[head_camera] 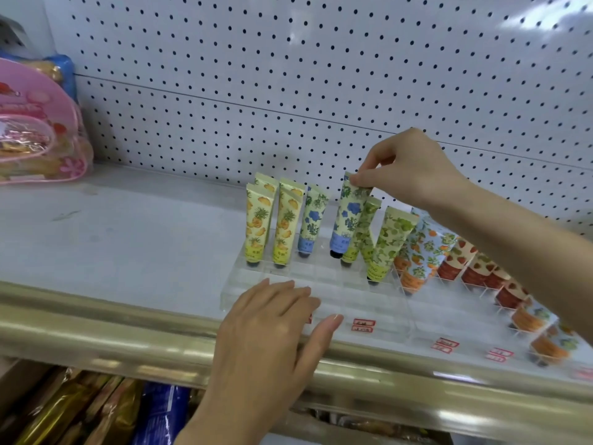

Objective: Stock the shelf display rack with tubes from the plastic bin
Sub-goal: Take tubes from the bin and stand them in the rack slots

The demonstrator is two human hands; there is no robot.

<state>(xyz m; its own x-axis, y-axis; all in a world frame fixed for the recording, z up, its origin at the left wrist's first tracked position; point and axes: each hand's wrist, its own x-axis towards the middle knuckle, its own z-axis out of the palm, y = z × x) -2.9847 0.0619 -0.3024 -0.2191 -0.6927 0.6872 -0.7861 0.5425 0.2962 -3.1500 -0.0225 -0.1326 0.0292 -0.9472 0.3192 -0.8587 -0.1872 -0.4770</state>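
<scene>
**Head view.** The right hand (414,170) pinches the flat crimped top of a pale-yellow tube printed with blue flowers (348,216) between thumb and fingertips, black cap downward. This grip closes on the crimp alone. The tube stands tilted at the rear row of the clear acrylic stepped display rack (369,303), its cap about level with a slot there. Whether the cap has entered the slot cannot be told. The left hand (272,330), fingers straight and slightly spread, rests flat on the rack's vacant front steps.

In the rack's rear rows, yellow pineapple-print tubes (258,223) stand at the left end with a second blue-flower tube (313,216) beside them. Green leaf-print tubes (390,242) stand just right of the held tube. Orange-print tubes (423,252) and strawberry-print tubes (455,261) stand right of the rack. The plastic bin is out of view.

**Risks, as judged:**
- The held tube leans close to the nearest green tube, so a sideways push could tip that neighbour.
- Letting go before the cap seats would let the tube topple forward across the rack.
- Lifting the left hand could let the light rack slide on the white shelf (112,239).
</scene>
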